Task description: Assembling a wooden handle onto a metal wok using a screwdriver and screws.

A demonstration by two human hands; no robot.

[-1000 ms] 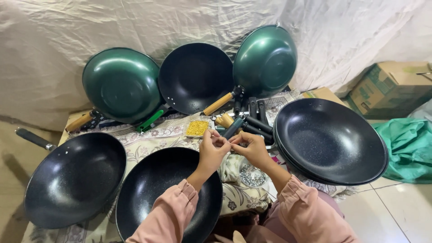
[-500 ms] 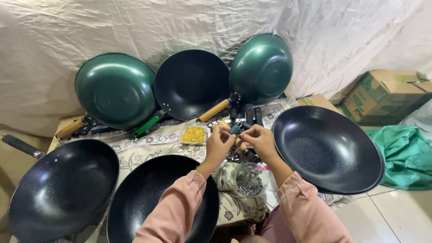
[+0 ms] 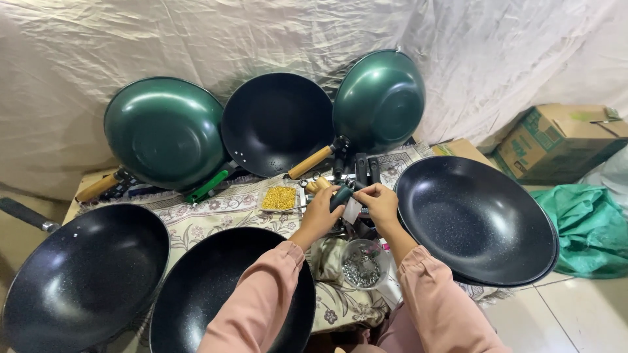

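You are working in soft, even daylight that is coming mostly from the right, where the floor tiles (image 3: pixel 582 314) are looking pale and washed. The green pans (image 3: pixel 163 131) are throwing back broad, gentle highlights, and the speckled black pan (image 3: pixel 477 222) is catching a dull sheen along its rim. Shadows are pooling dark under the surface (image 3: pixel 216 206) at lower left. The wide lens is bending the edges outward. Your hands (image 3: pixel 353 206) are staying fairly sharp, with no motion blur showing.

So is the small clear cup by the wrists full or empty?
Partly full: the clear cup holds a heap of small silvery metal pieces covering its bottom.
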